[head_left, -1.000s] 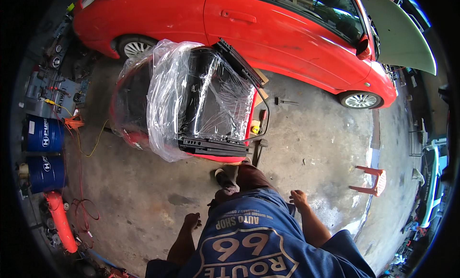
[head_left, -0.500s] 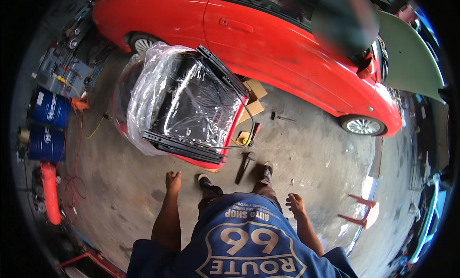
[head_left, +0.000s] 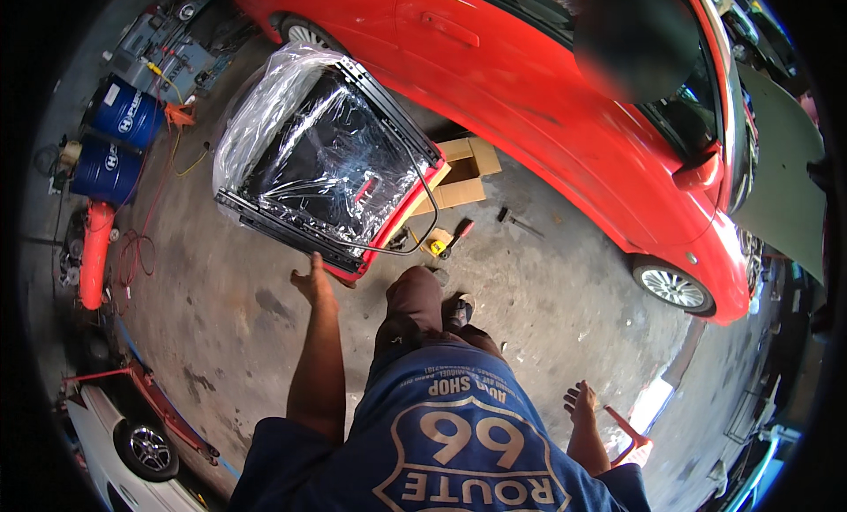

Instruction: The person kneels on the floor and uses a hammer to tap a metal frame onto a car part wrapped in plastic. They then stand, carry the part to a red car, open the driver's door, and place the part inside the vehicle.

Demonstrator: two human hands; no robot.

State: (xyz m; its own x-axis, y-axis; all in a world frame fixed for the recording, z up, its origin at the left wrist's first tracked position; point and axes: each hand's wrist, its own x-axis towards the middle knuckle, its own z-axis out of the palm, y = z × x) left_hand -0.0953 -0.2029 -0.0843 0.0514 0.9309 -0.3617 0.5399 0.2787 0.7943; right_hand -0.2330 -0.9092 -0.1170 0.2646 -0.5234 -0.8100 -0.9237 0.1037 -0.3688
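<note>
Left hand: I have the left hand (head_left: 318, 285) extended forward, fingers parted, gripping nothing that I can see; its fingertips meet the edge of the near rail (head_left: 291, 234) in view, though I can't tell if they touch.
Right hand: the right hand (head_left: 581, 401) is loose and empty, well apart from the rails, a red stool (head_left: 630, 434) beside it in my view.
Wrapped seat: the plastic-wrapped car seat (head_left: 322, 150) lies ahead and to my left, so the left hand is clearly nearer.
Rail axis: near rail and far rail (head_left: 388, 110) slant from far left to near right.
Red car: the red car (head_left: 520, 115) stands beyond the seat.
</note>
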